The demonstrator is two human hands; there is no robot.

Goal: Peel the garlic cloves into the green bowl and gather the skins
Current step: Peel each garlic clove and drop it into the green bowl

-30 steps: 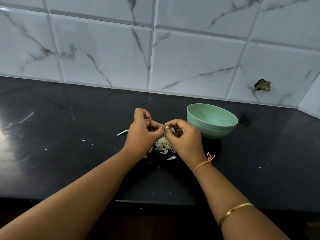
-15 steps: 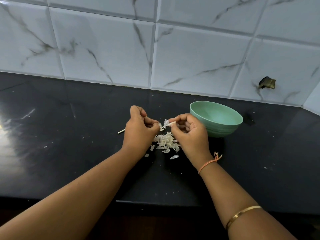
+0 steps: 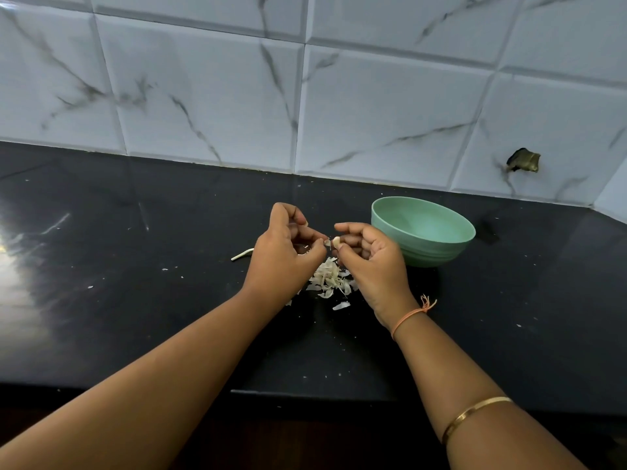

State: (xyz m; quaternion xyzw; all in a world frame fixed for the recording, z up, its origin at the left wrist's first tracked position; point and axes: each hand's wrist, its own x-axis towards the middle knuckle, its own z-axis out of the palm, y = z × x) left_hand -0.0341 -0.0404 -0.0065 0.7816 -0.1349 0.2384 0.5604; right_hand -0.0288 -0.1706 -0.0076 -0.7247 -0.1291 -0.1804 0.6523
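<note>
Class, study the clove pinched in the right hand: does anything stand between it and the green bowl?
Nothing visible does. The right hand pinches the garlic clove, and the green bowl stands just to that hand's right on the counter. The skins lie nearer the person, off that path.

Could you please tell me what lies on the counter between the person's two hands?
A pile of garlic skins lies between the left hand and right hand, in the head view.

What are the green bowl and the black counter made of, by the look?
Green bowl: likely matte plastic; dull, even colour, ridged outer wall. Black counter: probably polished stone; glossy, with a bright reflection at left.
</note>
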